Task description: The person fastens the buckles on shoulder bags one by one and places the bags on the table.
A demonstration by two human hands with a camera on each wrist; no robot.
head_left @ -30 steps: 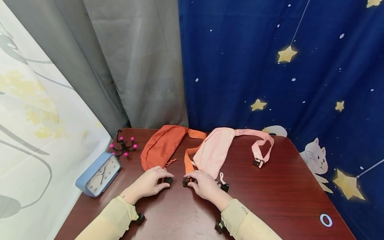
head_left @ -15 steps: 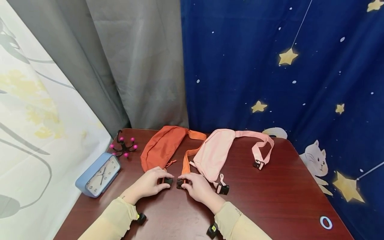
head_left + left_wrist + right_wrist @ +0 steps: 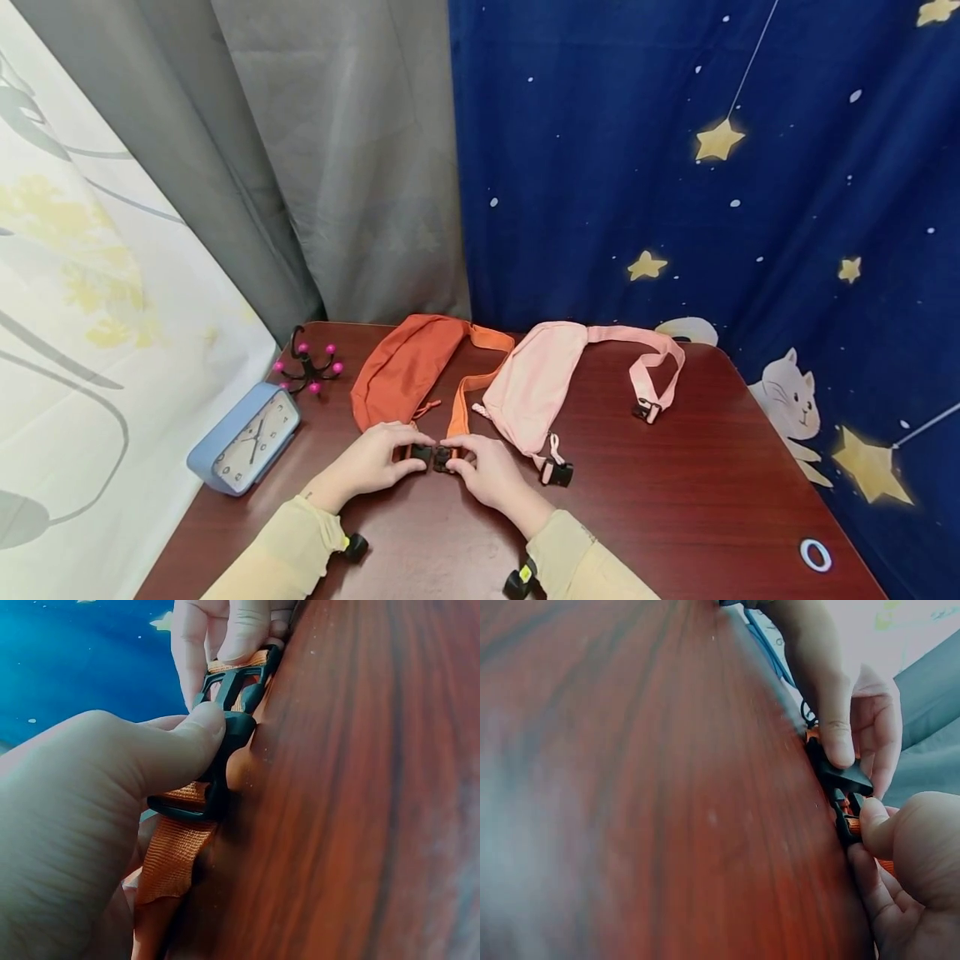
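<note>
At the far left a pale printed cloth [image 3: 75,275] hangs, and next to it on the worktop [image 3: 675,500] stands my blue clock [image 3: 243,439], tilted in my view, its face turned to the right. Just beyond it is a black hook stand [image 3: 307,367] with pink knobs. Behind these, at the far side, hangs a grey curtain [image 3: 367,167]. Next comes the orange-red bag [image 3: 408,367], lying flat toward the far edge. At its near end my left hand [image 3: 375,458] pinches the black socket half [image 3: 422,454] of its buckle, thumb pressed on the top. Facing it, my right hand [image 3: 491,475] pinches the prong half [image 3: 442,459] between thumb and fingers. The two halves are in line, prongs at the socket's mouth; I cannot tell how far they reach in. From the prong half the orange strap [image 3: 459,408] runs away to the far side and bends back to the bag. Right of that lies the pink bag [image 3: 536,383], a black buckle piece [image 3: 557,473] at its near end. Its pink strap [image 3: 667,343] curls to the right, ending in a black clip [image 3: 645,410]. A starry blue curtain [image 3: 570,167] hangs behind. Near the right edge lies a pale ring [image 3: 815,555].
</note>
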